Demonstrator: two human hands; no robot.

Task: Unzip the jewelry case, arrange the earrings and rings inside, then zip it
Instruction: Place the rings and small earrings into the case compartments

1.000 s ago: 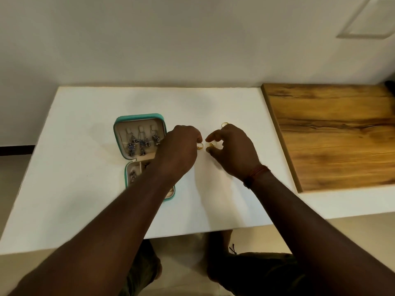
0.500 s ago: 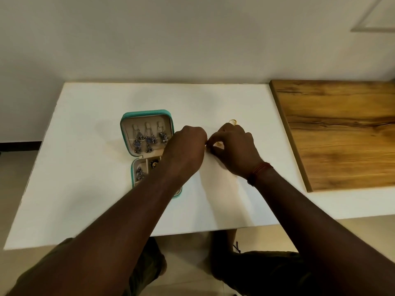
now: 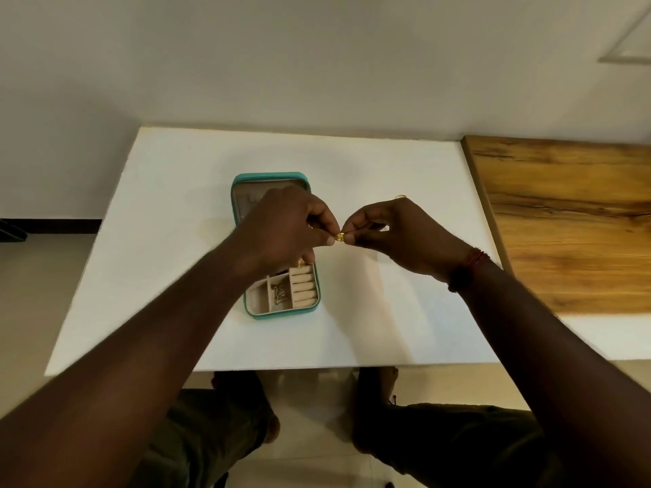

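Both hands raised over white tabletop [image 3: 169, 241], meeting just right of open teal jewelry case [image 3: 281, 313]. Left hand [image 3: 281, 228] and right hand [image 3: 398, 237] each pinch same small gold ring [image 3: 340, 237] between thumb and fingertips. Case lies flat, lid partly hidden behind left hand; ring rolls [image 3: 303, 287] and earring compartment [image 3: 280, 294] visible. Another gold ring [image 3: 400, 196] on tabletop beyond right hand. Wooden board [image 3: 577, 220] at right.
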